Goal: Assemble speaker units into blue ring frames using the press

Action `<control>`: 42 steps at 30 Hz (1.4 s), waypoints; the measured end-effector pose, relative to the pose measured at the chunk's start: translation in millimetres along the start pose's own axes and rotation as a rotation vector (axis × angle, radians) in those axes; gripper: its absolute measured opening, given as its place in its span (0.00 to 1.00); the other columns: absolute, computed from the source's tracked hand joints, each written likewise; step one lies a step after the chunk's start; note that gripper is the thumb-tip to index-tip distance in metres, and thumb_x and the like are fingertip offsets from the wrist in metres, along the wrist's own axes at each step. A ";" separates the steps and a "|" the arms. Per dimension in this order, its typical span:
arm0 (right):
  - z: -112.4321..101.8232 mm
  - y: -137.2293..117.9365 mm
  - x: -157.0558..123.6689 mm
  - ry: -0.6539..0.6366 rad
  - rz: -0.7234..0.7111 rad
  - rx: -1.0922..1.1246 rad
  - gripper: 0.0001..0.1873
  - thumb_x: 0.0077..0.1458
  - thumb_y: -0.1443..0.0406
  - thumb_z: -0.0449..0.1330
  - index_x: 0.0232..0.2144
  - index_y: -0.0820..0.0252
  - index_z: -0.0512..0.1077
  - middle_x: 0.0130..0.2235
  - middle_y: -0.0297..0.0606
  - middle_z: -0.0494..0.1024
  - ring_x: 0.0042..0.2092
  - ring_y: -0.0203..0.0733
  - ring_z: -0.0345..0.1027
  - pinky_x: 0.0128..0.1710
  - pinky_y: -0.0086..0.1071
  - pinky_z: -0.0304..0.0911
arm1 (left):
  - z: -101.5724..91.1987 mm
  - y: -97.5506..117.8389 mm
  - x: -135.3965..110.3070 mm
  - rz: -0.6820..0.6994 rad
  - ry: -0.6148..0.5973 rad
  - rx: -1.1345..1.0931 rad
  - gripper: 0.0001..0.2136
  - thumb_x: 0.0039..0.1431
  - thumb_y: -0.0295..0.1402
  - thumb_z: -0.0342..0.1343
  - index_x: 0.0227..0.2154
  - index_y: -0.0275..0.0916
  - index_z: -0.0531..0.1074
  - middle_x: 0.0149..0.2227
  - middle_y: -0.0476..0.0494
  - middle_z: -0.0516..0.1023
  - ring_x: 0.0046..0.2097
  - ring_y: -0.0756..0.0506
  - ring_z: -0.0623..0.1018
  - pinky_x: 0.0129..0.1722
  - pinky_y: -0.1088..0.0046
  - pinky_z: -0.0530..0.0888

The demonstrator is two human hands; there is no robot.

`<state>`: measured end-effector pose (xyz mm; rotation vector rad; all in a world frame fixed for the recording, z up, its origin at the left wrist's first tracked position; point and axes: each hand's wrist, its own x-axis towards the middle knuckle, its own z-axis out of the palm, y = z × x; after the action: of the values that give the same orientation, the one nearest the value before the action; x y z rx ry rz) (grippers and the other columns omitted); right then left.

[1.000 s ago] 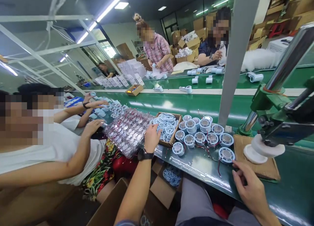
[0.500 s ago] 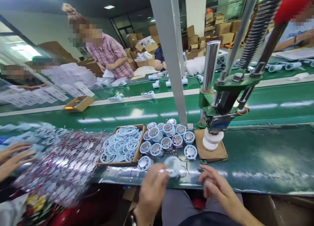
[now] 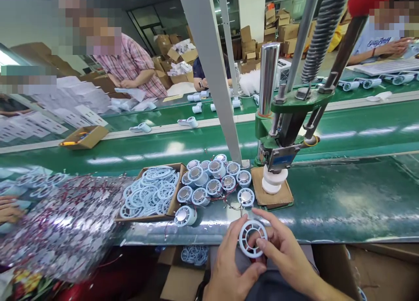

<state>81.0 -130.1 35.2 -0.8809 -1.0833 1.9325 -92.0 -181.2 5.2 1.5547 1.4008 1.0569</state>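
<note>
Over the bench's front edge, my left hand (image 3: 233, 259) and my right hand (image 3: 284, 248) both grip a light-blue plastic ring (image 3: 242, 243) with slots round its rim and an open middle. My left fingers curl along its left side and below it. My right thumb presses on the ring's right face, with other right fingers behind it. Just beyond stand several light-blue round housings (image 3: 200, 196) with silvery discs and thin wires. A hand press (image 3: 284, 148) rises to the right, its white plunger (image 3: 275, 181) over a brown pad (image 3: 288, 196).
Left of the housings, a cardboard box (image 3: 178, 196) holds many light-blue rings. Farther left lies a plastic-covered spread of wired discs (image 3: 72, 218), with another person's hand (image 3: 9, 209) beside it. A grey post (image 3: 212, 74) stands behind. People work across the green conveyor (image 3: 157, 148).
My hands have come together, and the right hand has moved left onto the ring. The ring is now turned face-up toward me between both hands. The view has shifted slightly right.
</note>
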 end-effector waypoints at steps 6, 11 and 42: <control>-0.1 -1.9 -1.6 -0.030 0.016 -0.013 0.44 0.58 0.47 0.63 0.68 0.56 0.52 0.34 0.36 0.76 0.31 0.34 0.67 0.32 0.28 0.68 | -5.7 8.8 3.8 -0.011 -0.010 0.080 0.36 0.57 0.48 0.66 0.66 0.46 0.64 0.60 0.34 0.74 0.57 0.32 0.77 0.60 0.52 0.73; -0.9 -2.0 -3.0 -0.048 0.027 -0.017 0.45 0.60 0.45 0.61 0.69 0.56 0.50 0.34 0.36 0.76 0.31 0.35 0.67 0.34 0.29 0.67 | -4.4 19.0 8.8 0.035 0.014 0.048 0.30 0.57 0.48 0.66 0.60 0.44 0.70 0.57 0.35 0.76 0.55 0.34 0.78 0.55 0.57 0.76; -68.0 38.9 -0.8 0.078 -0.347 -0.819 0.23 0.70 0.61 0.47 0.64 0.56 0.62 0.40 0.40 0.83 0.32 0.37 0.76 0.37 0.29 0.72 | -25.0 -20.3 -14.8 -0.364 -0.359 0.046 0.28 0.47 0.52 0.68 0.47 0.40 0.78 0.48 0.39 0.81 0.48 0.36 0.78 0.52 0.64 0.73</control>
<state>127.4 -119.2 -27.0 -1.0762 -1.8811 1.1380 -123.2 -193.6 -6.1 1.3691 1.3900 0.5027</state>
